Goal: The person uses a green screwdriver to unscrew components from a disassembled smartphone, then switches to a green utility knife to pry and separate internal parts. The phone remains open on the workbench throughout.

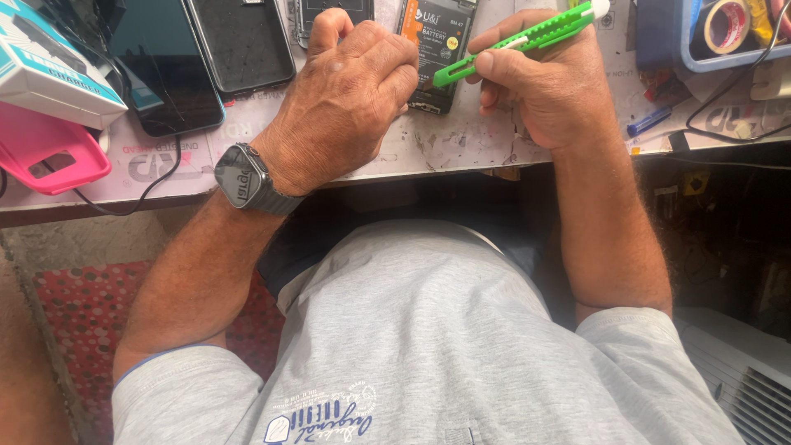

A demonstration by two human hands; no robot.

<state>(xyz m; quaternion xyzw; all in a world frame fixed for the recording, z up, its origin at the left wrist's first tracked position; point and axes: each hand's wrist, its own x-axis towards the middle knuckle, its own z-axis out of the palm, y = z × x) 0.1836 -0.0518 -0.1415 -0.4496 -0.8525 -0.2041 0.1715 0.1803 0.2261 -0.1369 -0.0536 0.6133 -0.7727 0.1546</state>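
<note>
My right hand [540,82] grips a bright green utility knife [527,39], its tip angled down to the left toward my left hand. My left hand [346,95] is closed into a fist on the worn white worktop [461,144], and the knife tip meets its fingers; whatever small thing it pinches is hidden. A dark watch [247,177] sits on the left wrist. A black phone battery [435,41] lies on the worktop just behind and between both hands.
Two dark phones [169,66] [243,41] lie at the back left, beside a teal and white box [45,70] and a pink phone case [49,156]. A blue tray [659,37] with tape rolls stands back right, with a blue pen [648,122] and cables nearby.
</note>
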